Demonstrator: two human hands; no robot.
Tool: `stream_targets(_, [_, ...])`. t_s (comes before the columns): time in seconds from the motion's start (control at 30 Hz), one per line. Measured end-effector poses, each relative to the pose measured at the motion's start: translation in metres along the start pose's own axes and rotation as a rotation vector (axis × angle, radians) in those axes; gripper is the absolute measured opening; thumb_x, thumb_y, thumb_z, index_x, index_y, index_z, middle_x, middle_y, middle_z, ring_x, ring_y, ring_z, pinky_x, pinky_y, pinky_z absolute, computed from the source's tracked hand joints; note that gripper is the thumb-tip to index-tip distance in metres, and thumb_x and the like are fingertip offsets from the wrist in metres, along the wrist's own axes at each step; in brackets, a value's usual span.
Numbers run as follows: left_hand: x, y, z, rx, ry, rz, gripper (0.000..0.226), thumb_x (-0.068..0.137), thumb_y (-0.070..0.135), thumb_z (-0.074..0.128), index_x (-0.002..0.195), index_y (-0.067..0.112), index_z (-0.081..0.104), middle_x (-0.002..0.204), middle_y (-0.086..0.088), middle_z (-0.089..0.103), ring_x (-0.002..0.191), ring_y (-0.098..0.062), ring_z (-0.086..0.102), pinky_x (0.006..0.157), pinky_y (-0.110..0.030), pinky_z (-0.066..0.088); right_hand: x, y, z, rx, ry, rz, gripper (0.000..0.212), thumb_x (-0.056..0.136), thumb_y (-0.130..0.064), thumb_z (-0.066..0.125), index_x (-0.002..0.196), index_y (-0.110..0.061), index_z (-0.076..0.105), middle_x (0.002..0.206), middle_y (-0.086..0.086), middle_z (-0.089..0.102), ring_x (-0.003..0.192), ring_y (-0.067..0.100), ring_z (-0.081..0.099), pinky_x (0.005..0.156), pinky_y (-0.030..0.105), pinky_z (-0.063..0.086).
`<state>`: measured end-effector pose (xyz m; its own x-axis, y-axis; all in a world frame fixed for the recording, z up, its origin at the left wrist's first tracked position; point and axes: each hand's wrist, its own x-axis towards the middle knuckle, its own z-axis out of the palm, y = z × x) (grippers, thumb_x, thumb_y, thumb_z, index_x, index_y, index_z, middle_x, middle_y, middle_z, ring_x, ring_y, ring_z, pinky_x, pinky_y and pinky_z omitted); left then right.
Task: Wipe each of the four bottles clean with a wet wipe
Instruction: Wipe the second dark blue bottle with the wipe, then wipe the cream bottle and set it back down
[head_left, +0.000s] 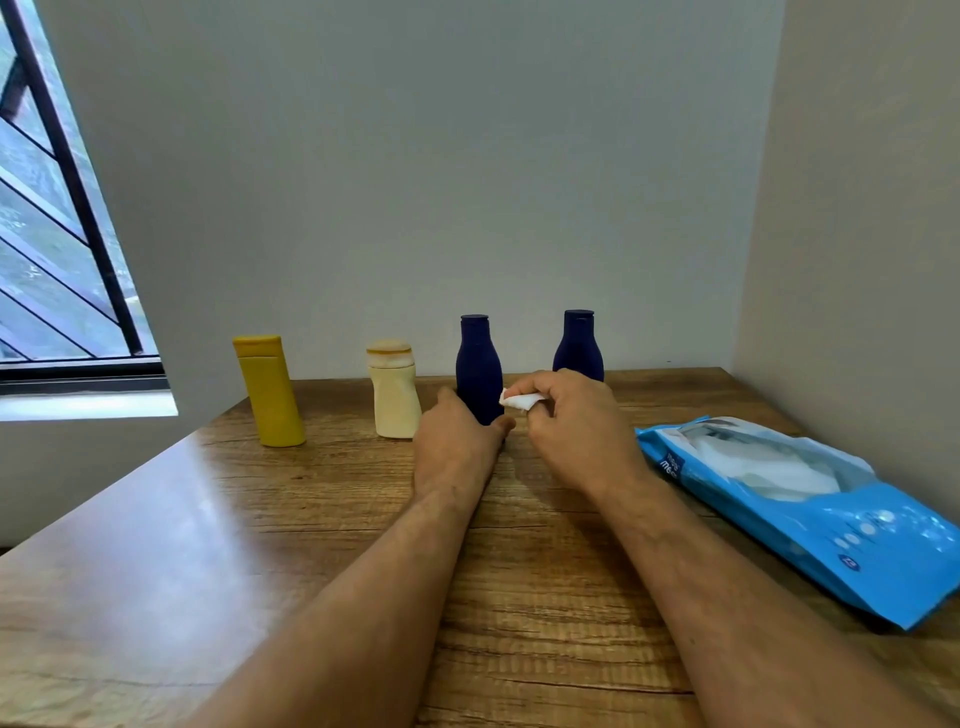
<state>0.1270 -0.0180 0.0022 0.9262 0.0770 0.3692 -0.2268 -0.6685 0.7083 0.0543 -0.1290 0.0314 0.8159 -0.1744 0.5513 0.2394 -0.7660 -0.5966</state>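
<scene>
1. Now wiping the third bottle (479, 364) along the row – upright at the table's (156, 545) far edge.
2. Left hand (457, 441) gripping its base; right hand (571, 415) pinching the wet wipe (522, 400) just beside it.
3. Next, probably – press wipe on, rub top to bottom.

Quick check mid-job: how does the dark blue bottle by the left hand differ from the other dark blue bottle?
The nearer blue bottle has the left hand around its base; the farther blue bottle stands untouched. The nearer shows most of its body; the farther's lower part is hidden behind the right hand, which pinches a wet wipe. Both stand upright, capped, same shape and colour.
</scene>
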Motion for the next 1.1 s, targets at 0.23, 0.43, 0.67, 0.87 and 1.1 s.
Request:
stream_targets(0.23, [0.008,0.000,0.008,0.064,0.004,-0.042,0.065,0.080,0.051,0.078,0.127,0.014,0.052,0.119,-0.005,0.067,0.107,-0.023,0.065,0.082,-0.035,0.054,0.001,0.005,0.004,0.012,-0.015,0.024,0.026,0.094,-0.016,0.056,0.112,-0.029,0.070,0.107,-0.014,0.064,0.081,-0.006,0.050,0.071,0.005,0.035])
stream_targets(0.43, [0.006,0.001,0.008,0.109,-0.013,-0.027,0.063,0.079,0.052,0.077,0.123,0.013,0.055,0.112,-0.005,0.068,0.101,-0.023,0.066,0.075,-0.032,0.052,0.002,0.005,0.005,0.013,-0.026,0.033,0.025,0.095,-0.016,0.056,0.112,-0.029,0.070,0.112,-0.011,0.066,0.088,-0.002,0.051,0.079,0.011,0.038])
stream_targets(0.67, [0.002,0.002,0.004,0.075,-0.039,-0.055,0.070,0.073,0.049,0.083,0.124,0.012,0.053,0.116,-0.006,0.067,0.104,-0.024,0.065,0.080,-0.035,0.056,0.000,0.005,0.002,-0.003,-0.046,0.023,0.026,0.095,-0.016,0.057,0.114,-0.028,0.069,0.113,-0.011,0.065,0.082,-0.005,0.050,0.073,0.006,0.035])
stream_targets(0.87, [-0.005,-0.002,-0.001,-0.044,-0.061,-0.117,0.070,0.073,0.033,0.088,0.123,0.013,0.044,0.116,-0.006,0.064,0.104,-0.025,0.066,0.079,-0.034,0.057,-0.004,0.001,-0.002,-0.008,-0.073,0.022,0.027,0.095,-0.015,0.056,0.116,-0.026,0.068,0.115,-0.009,0.065,0.093,0.000,0.053,0.083,0.014,0.042])
stream_targets(1.1, [-0.007,-0.017,-0.031,-0.267,0.209,-0.149,0.043,0.085,0.019,0.077,0.115,0.021,0.045,0.110,0.001,0.061,0.086,-0.010,0.058,0.065,-0.016,0.042,-0.005,0.000,-0.004,-0.005,-0.089,0.035,0.029,0.095,-0.015,0.056,0.117,-0.030,0.068,0.116,-0.009,0.064,0.097,0.004,0.055,0.091,0.026,0.050])
